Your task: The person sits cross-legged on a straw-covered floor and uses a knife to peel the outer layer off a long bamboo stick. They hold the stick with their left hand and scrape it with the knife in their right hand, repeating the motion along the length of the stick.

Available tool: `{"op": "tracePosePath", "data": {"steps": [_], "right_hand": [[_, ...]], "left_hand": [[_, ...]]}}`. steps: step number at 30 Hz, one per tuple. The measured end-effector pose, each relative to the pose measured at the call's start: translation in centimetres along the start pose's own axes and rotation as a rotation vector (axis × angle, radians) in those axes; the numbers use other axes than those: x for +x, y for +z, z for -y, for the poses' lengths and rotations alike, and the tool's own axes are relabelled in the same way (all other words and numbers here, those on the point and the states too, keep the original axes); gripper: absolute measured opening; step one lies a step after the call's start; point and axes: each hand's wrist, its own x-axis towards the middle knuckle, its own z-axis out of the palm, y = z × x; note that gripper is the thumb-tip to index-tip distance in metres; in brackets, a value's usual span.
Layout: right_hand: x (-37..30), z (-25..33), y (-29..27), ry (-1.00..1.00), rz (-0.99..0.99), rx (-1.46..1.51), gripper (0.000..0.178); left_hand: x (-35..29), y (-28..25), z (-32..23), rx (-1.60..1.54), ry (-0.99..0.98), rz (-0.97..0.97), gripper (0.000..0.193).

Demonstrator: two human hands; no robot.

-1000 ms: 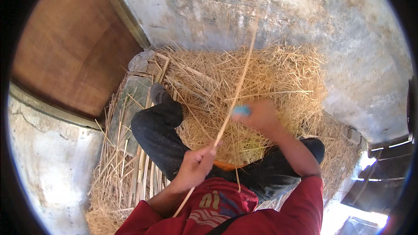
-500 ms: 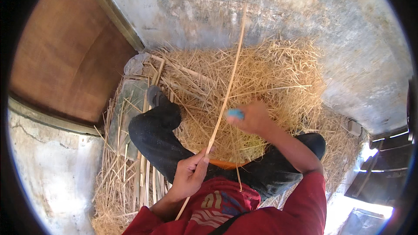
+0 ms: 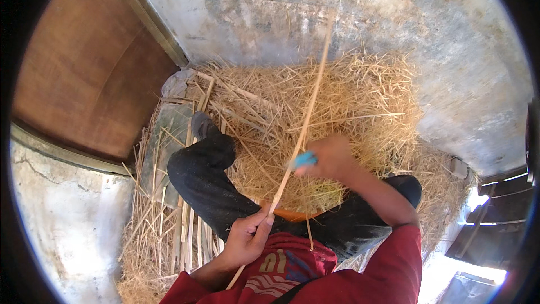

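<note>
A long, thin, pale strip of wood or bamboo (image 3: 309, 110) slants up across the middle, its far end rising in front of the wall. My left hand (image 3: 250, 239) is closed round its lower part, close to my lap, and the tail runs on past the wrist. A blue tool (image 3: 305, 159) is gripped in my right hand (image 3: 333, 157) and lies against the strip, about midway along it. Motion blurs that hand; the tool's working end is too unclear to name its kind. An orange object (image 3: 289, 214) shows partly between my thighs.
Curly shavings (image 3: 360, 90) are heaped in front of me against a stained wall (image 3: 270, 25). Longer pale strips (image 3: 188, 231) lie to the left of my bent leg (image 3: 205, 174). A brown panel (image 3: 84, 62) stands at the far left. Dark boards (image 3: 500, 214) are at the right.
My right hand has shifted slightly, bringing the blue tool against the strip. The strip's far end has swung to the right. My left hand keeps its hold, slightly lower.
</note>
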Motion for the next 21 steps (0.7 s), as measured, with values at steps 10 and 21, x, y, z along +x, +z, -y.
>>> {"op": "tracePosePath", "data": {"steps": [10, 21], "right_hand": [[0.4, -21.3, -5.5, 0.845, -0.222, -0.312, 0.083], [0.6, -14.0, -4.2, 0.900, 0.206, -0.032, 0.078]], "left_hand": [[-4.8, -1.8, -0.4, 0.059, -0.186, 0.355, 0.034], [-2.6, -2.6, 2.1, 0.232, -0.128, -0.074, 0.031]]}}
